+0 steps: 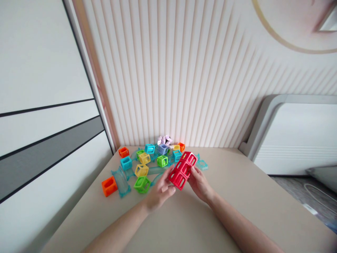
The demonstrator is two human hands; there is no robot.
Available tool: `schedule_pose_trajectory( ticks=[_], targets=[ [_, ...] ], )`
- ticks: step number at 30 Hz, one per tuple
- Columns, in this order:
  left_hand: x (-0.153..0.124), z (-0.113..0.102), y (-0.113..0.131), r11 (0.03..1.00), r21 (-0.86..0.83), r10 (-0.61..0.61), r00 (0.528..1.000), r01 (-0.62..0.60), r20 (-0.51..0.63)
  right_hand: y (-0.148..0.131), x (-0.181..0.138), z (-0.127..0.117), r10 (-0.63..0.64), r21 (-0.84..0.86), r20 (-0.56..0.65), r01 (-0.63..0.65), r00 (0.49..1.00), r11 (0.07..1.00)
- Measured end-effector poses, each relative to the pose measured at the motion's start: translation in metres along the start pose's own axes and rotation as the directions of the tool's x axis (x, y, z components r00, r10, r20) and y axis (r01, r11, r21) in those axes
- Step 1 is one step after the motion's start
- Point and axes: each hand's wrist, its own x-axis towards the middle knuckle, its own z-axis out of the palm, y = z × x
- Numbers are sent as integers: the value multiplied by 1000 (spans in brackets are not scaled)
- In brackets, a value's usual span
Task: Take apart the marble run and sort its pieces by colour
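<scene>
beige tabletop [237, 196] lies under my hands. my left hand [159, 192] and right hand [200, 184] both grip a red block stack [182, 169]; loose coloured cubes [142, 170] lie just beyond my left.

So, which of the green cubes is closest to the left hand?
The front green cube, just beside the left hand; the other two green cubes lie farther back, toward the wall.

2 arms show, both bare along all that is visible, from forearm to wrist. The left hand [158, 194] and the right hand [200, 185] are bare as well, fingers uncovered.
</scene>
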Motion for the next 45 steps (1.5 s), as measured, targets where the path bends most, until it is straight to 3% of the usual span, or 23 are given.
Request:
schedule_pose_trajectory(
  ticks=[3, 6, 9, 13, 20, 26, 31, 37, 45],
  targets=[
    [0, 0, -8, 974, 227, 26, 999, -15, -45, 3, 1, 0, -22, -33, 28, 23, 999, 999],
    [3, 1, -10, 860, 507, 138, 979, -45, -147, 9, 0, 1, -45, -91, 71, 52, 996, 994],
    [7, 2, -3, 778, 621, 230, 963, -95, -141, 16, -2, 1, -44, -147, 118, 61, 992, 987],
    [7, 4, 9, 783, 612, 258, 953, -111, -158, 20, -2, -1, -63, -211, 140, 92, 988, 973],
    [0, 4, 0, 910, 413, 82, 972, 16, -219, 7, -5, 5, -142, -205, 144, 169, 979, 964],
    [5, 18, -7, 969, 245, 34, 980, 15, -194, 5, -7, 9, -47, -175, 193, 82, 980, 981],
    [6, 21, -4, 957, 291, 79, 969, -7, -236, 3, -5, 8, -111, -256, 125, 140, 986, 956],
    [5, 17, -4, 949, 315, 129, 949, -33, -289, 8, -7, 10, -45, -312, 208, 110, 977, 944],
    [6, 17, -4, 928, 373, 141, 930, -5, -339, 8, -7, 10, -38, -334, 189, 101, 981, 937]
  ],
)
